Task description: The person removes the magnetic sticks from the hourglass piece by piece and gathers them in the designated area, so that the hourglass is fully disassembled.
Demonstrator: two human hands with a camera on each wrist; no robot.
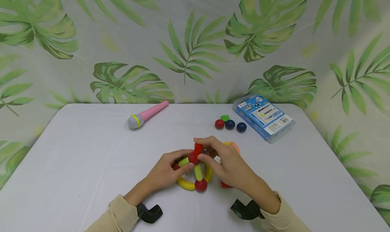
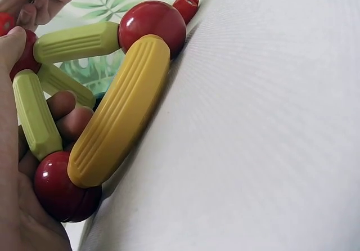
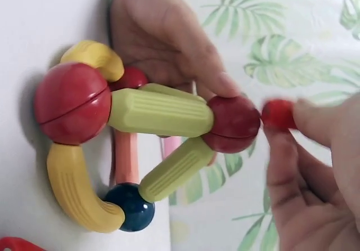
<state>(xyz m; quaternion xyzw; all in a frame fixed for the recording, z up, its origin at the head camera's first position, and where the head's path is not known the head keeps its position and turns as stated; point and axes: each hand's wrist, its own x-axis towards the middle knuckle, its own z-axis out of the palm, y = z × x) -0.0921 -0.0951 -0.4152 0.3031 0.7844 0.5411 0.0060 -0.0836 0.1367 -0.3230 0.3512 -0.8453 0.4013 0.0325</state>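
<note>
My right grip (image 1: pixel 224 160) is pinching the red stick (image 1: pixel 198 148) at the top red ball (image 1: pixel 193 158) of the stick-and-ball frame (image 1: pixel 198 172), which is standing on the counter (image 1: pixel 91 154) with my left grip (image 1: pixel 167 169) holding its side. Beyond, the blue package (image 1: pixel 264 118) (I am not seeing what is inside) is lying near 3 loose balls (image 1: pixel 230 124).

Microphone (image 1: pixel 149 114), box (image 1: pixel 263 118) on white table (image 1: pixel 103 150)

Only tiny, illegible print (image 1: pixel 264 115) on the blue box (image 1: pixel 263 121).
</note>
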